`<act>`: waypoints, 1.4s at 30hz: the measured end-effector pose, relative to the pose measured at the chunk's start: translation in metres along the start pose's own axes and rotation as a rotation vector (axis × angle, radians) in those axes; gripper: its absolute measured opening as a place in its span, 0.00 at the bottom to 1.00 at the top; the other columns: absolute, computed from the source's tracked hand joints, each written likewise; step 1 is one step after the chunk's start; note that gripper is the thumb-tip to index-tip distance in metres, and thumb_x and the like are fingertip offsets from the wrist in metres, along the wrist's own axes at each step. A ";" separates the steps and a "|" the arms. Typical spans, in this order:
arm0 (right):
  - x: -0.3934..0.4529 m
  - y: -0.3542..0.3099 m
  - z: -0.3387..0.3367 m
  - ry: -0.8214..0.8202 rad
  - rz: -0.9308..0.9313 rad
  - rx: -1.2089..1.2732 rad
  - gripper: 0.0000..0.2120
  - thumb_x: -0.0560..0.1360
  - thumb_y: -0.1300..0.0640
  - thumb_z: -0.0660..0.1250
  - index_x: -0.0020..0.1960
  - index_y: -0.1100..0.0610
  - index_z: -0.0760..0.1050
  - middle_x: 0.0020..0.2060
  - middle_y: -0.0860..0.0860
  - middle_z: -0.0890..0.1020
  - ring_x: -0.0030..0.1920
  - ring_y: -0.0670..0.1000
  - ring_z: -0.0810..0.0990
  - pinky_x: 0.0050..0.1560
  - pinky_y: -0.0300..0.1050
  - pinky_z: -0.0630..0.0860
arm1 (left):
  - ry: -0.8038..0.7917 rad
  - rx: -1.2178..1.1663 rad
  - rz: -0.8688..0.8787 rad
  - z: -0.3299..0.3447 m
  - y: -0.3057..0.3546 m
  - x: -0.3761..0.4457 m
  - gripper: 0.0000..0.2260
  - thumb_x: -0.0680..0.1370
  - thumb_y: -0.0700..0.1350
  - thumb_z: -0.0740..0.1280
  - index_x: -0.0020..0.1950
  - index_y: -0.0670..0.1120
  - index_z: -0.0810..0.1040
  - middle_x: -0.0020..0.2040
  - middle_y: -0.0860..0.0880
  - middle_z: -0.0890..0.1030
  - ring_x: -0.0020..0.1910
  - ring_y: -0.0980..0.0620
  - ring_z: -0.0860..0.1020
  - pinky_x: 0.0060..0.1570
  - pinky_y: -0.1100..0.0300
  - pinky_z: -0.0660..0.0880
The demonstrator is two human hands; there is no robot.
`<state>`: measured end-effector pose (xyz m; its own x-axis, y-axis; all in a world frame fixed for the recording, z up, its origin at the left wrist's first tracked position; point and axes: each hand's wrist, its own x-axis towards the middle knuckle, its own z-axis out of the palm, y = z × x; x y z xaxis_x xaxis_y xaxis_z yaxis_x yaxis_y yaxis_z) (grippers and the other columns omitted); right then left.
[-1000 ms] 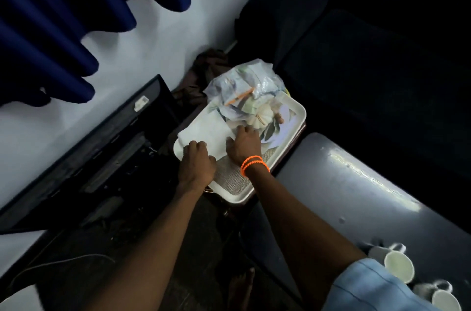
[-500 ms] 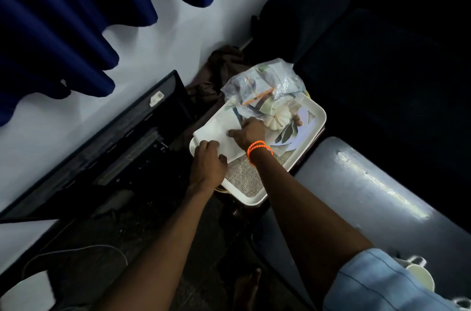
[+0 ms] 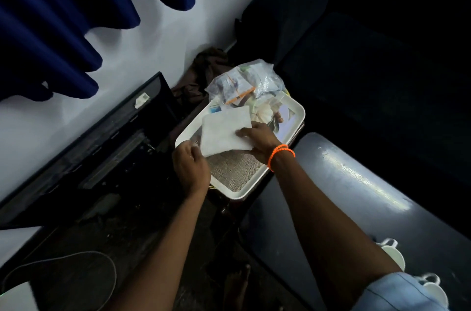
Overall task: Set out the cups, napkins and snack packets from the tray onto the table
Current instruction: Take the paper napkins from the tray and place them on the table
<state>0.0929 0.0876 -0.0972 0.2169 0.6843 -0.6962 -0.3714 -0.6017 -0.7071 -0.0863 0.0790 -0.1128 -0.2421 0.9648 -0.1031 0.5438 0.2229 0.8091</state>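
A white tray [image 3: 293, 106] with a printed picture sits beside the dark table [image 3: 356, 196]. White napkins [image 3: 224, 129] are lifted off the tray, pinched at the right edge by my right hand [image 3: 257, 138], which wears an orange bead bracelet. My left hand [image 3: 190, 166] grips the napkins' lower left corner. A clear plastic bag of snack packets [image 3: 244, 84] lies at the tray's far end. Two white cups [image 3: 393, 254] [image 3: 433, 287] stand on the table near my right sleeve, partly hidden by it.
A flat black screen [image 3: 84, 150] leans against the white wall on the left, with a blue curtain [image 3: 63, 17] above. A dark sofa [image 3: 369, 68] fills the right. A brown cloth [image 3: 204, 68] lies behind the tray. A white cable [image 3: 76, 257] runs on the floor.
Both hands have lifted the napkins up off the tray; they lay flat on it before. The woven-patterned part of the tray below them now shows.
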 end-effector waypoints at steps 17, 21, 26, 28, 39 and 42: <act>-0.138 0.050 -0.183 0.070 -0.002 0.055 0.10 0.76 0.65 0.66 0.56 0.58 0.80 0.52 0.58 0.85 0.51 0.59 0.83 0.54 0.53 0.81 | -1.001 -0.341 -0.413 0.089 0.074 -0.122 0.17 0.77 0.41 0.74 0.65 0.43 0.79 0.58 0.42 0.86 0.57 0.40 0.84 0.57 0.41 0.82; -0.175 0.074 -0.231 0.208 0.020 0.018 0.15 0.76 0.62 0.67 0.62 0.60 0.78 0.57 0.60 0.84 0.57 0.62 0.83 0.57 0.55 0.80 | -1.145 -0.283 -0.395 0.109 0.088 -0.176 0.15 0.79 0.39 0.71 0.66 0.41 0.77 0.58 0.42 0.85 0.56 0.42 0.84 0.49 0.49 0.83; -0.227 0.116 -0.290 0.418 -0.007 -0.070 0.10 0.73 0.61 0.70 0.54 0.54 0.78 0.48 0.51 0.84 0.50 0.56 0.82 0.51 0.49 0.80 | -1.302 -0.191 -0.354 0.138 0.106 -0.262 0.07 0.80 0.37 0.69 0.58 0.44 0.81 0.52 0.45 0.88 0.48 0.48 0.87 0.41 0.55 0.84; -0.248 0.136 -0.313 0.538 -0.021 -0.106 0.13 0.70 0.62 0.72 0.54 0.57 0.79 0.49 0.52 0.84 0.52 0.57 0.82 0.53 0.51 0.80 | -1.312 -0.146 -0.336 0.149 0.112 -0.298 0.09 0.80 0.35 0.68 0.60 0.43 0.79 0.52 0.45 0.86 0.49 0.47 0.86 0.40 0.54 0.83; -0.368 0.249 -0.377 1.152 -0.117 0.152 0.14 0.64 0.68 0.74 0.45 0.53 0.82 0.39 0.48 0.86 0.42 0.53 0.85 0.42 0.47 0.83 | -1.181 0.110 -0.149 0.167 0.097 -0.505 0.14 0.74 0.42 0.73 0.59 0.44 0.80 0.54 0.43 0.86 0.51 0.42 0.84 0.53 0.48 0.83; -0.399 0.270 -0.384 1.261 -0.186 0.033 0.14 0.65 0.67 0.74 0.48 0.55 0.84 0.42 0.49 0.86 0.43 0.50 0.85 0.45 0.45 0.81 | -1.270 0.118 -0.039 0.157 0.092 -0.559 0.12 0.77 0.43 0.69 0.60 0.48 0.80 0.55 0.46 0.85 0.53 0.44 0.83 0.56 0.48 0.80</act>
<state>0.2526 -0.5060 -0.0584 0.9649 -0.1184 -0.2344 -0.2615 -0.5167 -0.8152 0.2259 -0.4180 -0.0716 0.6408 0.3977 -0.6567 0.6370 0.2020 0.7439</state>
